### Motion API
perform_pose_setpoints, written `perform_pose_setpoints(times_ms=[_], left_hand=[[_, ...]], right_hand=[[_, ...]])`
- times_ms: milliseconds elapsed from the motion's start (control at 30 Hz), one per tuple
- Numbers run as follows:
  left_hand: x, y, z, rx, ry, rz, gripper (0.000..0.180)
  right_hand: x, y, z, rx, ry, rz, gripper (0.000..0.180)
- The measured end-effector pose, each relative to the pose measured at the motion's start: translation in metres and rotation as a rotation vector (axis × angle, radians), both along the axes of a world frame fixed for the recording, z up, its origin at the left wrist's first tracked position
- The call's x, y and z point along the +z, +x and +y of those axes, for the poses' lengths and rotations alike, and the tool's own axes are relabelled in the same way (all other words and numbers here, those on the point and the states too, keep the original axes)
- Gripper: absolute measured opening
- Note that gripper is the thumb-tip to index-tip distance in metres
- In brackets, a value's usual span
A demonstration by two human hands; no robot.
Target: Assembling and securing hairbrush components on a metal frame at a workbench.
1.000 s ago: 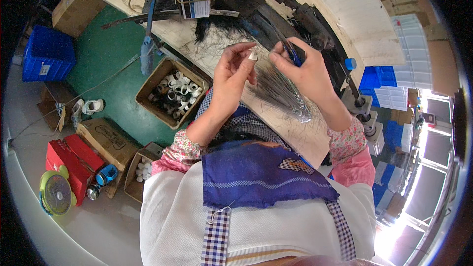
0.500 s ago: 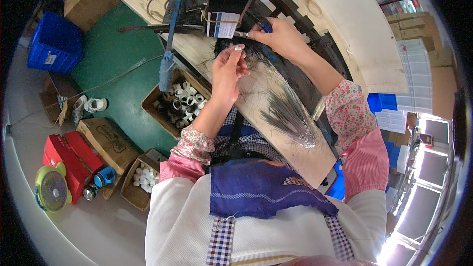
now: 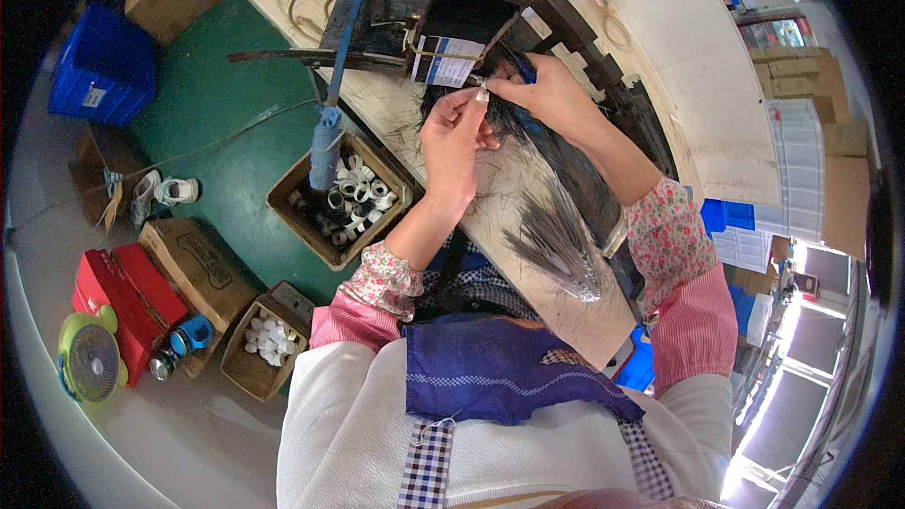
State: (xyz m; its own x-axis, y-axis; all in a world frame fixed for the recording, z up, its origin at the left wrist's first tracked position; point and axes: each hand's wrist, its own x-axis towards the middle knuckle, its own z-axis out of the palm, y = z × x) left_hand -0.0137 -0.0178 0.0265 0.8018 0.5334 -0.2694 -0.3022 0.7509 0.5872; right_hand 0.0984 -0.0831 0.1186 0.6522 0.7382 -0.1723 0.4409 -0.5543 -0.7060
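Note:
My left hand (image 3: 451, 149) is closed in a pinch, with a small white piece (image 3: 483, 94) at its fingertips. Right beside it, my right hand (image 3: 558, 97) has thumb and fingers pressed together around a slim tool with a blue part (image 3: 525, 70); its kind is unclear. The fingertips of both hands nearly meet below a paper tag (image 3: 447, 60). Dark loose bristles (image 3: 510, 121) spread beneath and between the hands, partly hidden by them. Nearer to me, a fanned bundle of dark bristles (image 3: 556, 243) lies on the pale wooden board (image 3: 592, 328).
A dark metal frame (image 3: 476, 14) stands just beyond my hands. A blue-wrapped rod (image 3: 326, 146) rises at the left, above a box (image 3: 280, 196) of white rings. Farther left are a blue bin (image 3: 102, 66), red box (image 3: 123, 306), green fan (image 3: 91, 358) and cartons (image 3: 200, 259).
My left hand has moved right and slightly down. The right hand has come lower and to the right, so both sets of fingertips are closer. The whole view has shifted a little.

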Motion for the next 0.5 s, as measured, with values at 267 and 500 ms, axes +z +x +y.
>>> perform_pose_setpoints(times_ms=[267,500], left_hand=[[0.001,0.003,0.0,-0.005,0.026,0.021,0.012],[0.004,0.0,-0.003,-0.001,-0.024,0.027,0.012]], right_hand=[[-0.009,0.005,-0.006,0.038,0.042,-0.021,0.031],[-0.012,0.009,-0.009,0.068,0.032,-0.046,0.032]])
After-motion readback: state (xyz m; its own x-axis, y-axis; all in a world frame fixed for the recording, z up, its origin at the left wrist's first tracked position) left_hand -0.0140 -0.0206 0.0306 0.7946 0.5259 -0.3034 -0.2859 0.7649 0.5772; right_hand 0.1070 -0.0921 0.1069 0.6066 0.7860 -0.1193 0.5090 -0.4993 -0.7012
